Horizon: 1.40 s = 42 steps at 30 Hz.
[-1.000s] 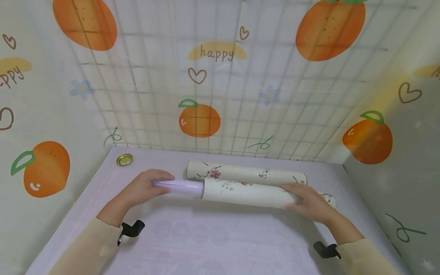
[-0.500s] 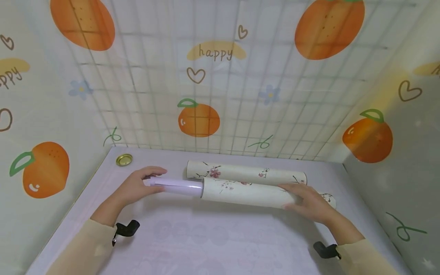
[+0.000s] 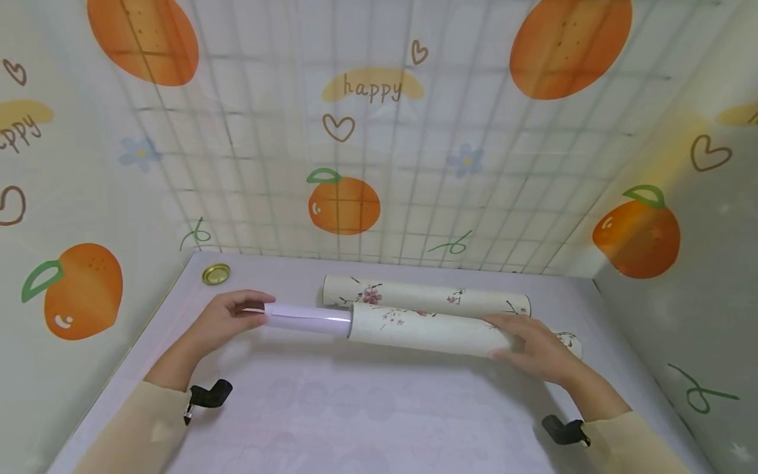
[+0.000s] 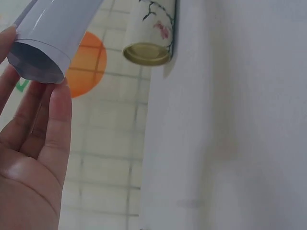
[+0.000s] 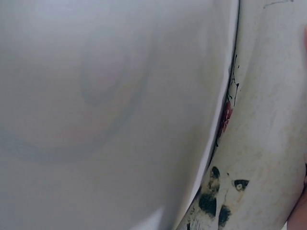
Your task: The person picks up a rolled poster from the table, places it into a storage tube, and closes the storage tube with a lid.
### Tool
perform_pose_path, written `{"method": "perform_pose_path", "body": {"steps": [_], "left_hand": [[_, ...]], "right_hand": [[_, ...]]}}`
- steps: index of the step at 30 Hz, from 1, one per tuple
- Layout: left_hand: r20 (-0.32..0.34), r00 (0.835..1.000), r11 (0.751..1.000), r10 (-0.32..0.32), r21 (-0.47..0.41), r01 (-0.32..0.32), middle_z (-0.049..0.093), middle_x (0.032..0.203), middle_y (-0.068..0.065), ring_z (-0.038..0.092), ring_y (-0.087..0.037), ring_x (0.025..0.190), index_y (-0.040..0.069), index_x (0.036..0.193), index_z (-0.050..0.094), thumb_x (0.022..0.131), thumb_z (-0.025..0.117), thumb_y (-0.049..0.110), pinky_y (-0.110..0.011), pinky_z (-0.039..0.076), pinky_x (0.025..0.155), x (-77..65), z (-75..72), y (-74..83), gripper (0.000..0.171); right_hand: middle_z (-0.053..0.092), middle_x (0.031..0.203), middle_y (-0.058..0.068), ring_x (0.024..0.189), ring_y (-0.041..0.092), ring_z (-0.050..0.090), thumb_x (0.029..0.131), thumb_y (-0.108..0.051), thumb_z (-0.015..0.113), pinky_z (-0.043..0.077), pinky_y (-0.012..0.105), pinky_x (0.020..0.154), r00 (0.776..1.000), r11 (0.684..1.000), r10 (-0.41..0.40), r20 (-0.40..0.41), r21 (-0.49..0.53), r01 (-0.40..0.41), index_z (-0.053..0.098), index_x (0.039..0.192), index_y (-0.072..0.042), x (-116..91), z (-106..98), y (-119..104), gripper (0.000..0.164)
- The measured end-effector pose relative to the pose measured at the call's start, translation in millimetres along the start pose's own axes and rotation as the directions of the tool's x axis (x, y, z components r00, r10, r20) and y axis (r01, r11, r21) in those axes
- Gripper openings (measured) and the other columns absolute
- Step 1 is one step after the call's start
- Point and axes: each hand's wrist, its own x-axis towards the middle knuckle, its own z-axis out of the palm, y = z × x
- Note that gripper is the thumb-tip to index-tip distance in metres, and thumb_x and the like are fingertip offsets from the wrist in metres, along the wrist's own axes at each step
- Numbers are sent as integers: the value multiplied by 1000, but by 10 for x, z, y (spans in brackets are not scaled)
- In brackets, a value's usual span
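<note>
A pale lilac paper roll [image 3: 309, 320] sticks out of the left end of a cream paper tube [image 3: 426, 331] printed with plum blossom. My left hand [image 3: 227, 320] pinches the roll's outer end between thumb and fingertips. In the left wrist view the roll's hollow end [image 4: 38, 62] faces my left palm [image 4: 29, 182]. My right hand [image 3: 535, 347] grips the tube near its right end, from above. Only the tube's printed side [image 5: 268, 124] and a sliver of skin show in the right wrist view. How far the roll reaches inside the tube is hidden.
A second blossom-printed tube [image 3: 414, 294] lies just behind the first; its left end has a gold metal cap [image 4: 146, 53]. A round gold lid [image 3: 216, 274] rests at the back left of the pale tabletop [image 3: 355, 408]. Orange-printed cloth walls [image 3: 379, 151] close in three sides.
My left hand has slid leftward along the paper roll, from further up it to its outer end. The roll, the tube and my right hand have stayed about where they were.
</note>
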Motion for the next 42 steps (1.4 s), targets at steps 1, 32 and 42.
{"method": "perform_pose_path", "body": {"steps": [1,32,42], "left_hand": [[4,1000,1000,-1,-5,1,61,130,-23,66,-15,108,-2,124,66,90,75,8,-27,56,86,8,18,0,36],[21,1000,997,-13,-71,15,62,129,-17,63,-38,114,2,121,69,89,78,13,-33,58,87,198,647,72,36],[17,1000,999,-21,-48,22,61,131,-15,62,-40,116,3,123,69,89,77,13,-32,57,89,194,621,74,36]], "right_hand": [[63,134,7,121,35,57,80,-28,86,43,60,96,1000,1000,-2,-1,-1,2,59,141,-19,-1,-1,-2,67],[56,138,18,124,40,52,83,-31,83,44,61,97,997,997,12,71,-75,-7,52,145,-7,12,20,-212,74],[56,136,15,125,38,51,85,-38,80,45,60,97,995,992,-5,98,-121,17,51,144,-9,50,66,-271,72]]}}
